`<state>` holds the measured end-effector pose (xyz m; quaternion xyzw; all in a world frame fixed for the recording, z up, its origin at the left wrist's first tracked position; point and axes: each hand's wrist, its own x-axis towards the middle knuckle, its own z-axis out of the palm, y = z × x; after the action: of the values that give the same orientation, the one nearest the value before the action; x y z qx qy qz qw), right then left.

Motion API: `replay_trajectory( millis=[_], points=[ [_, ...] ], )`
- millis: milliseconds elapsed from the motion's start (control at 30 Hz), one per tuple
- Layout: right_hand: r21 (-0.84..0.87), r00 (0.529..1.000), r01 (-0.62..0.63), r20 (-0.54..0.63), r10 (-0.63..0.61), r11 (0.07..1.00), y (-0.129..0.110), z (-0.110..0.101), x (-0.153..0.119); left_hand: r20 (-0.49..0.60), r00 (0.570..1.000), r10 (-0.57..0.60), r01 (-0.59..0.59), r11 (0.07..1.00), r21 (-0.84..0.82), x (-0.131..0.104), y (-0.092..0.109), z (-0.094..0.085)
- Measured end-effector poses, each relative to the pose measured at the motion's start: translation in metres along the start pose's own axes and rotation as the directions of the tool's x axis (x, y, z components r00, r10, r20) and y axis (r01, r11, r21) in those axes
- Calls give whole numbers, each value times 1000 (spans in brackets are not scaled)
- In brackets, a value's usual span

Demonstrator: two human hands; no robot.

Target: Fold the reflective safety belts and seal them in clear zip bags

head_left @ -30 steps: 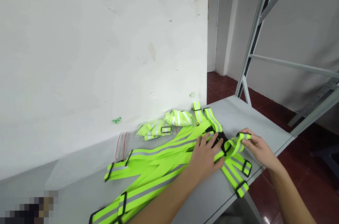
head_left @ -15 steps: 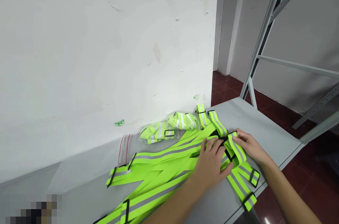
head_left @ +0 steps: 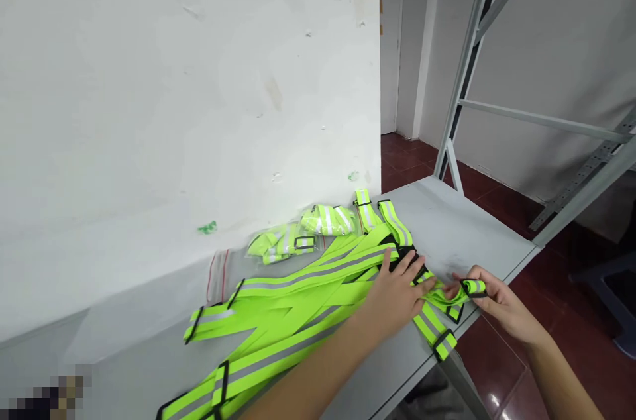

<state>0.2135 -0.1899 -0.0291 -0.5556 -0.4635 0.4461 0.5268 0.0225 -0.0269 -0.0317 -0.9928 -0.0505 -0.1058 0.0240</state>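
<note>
While the hands (head_left: 450, 301) work, neon straps (head_left: 293, 304) spread.

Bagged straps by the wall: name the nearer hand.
Left. The left hand rests on loose straps, right of the bagged straps; the right hand grips a buckled end farther right.

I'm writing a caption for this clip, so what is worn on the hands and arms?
Nothing that shows: the left hand and right hand are bare, with no gloves or rings visible, and no sleeve, watch or bracelet shows on either forearm.
</note>
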Motion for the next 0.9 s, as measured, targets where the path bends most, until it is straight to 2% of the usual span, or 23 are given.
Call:
replay_trajectory(
  millis=[67,167,300,400,500,667,833,900],
  points=[
    [25,997,-43,-56,44,999,4,5,-3,4,1000,-14,14,1000,-26,0,0,3],
    [0,990,-33,-134,33,999,-1,15,8,-1,1000,-20,20,999,-43,-1,0,5],
    [-121,988,-14,-154,-4,992,-11,28,46,6,1000,-30,30,999,-39,-2,4,6],
    [-197,986,-28,-164,-5,980,-5,36,80,-35,990,-140,137,987,-89,-5,11,7],
    [-275,981,-23,-191,-31,961,9,40,103,-59,971,-233,220,961,-166,-9,20,9],
    [-447,965,-25,-244,-96,894,23,39,110,-94,942,-323,280,909,-310,-12,25,8],
    [-535,961,-23,-246,-129,844,26,39,112,-170,881,-441,320,822,-471,-13,23,4],
    [-541,964,-40,-241,-109,840,30,38,114,-178,892,-415,307,847,-434,-12,23,4]
  ],
)
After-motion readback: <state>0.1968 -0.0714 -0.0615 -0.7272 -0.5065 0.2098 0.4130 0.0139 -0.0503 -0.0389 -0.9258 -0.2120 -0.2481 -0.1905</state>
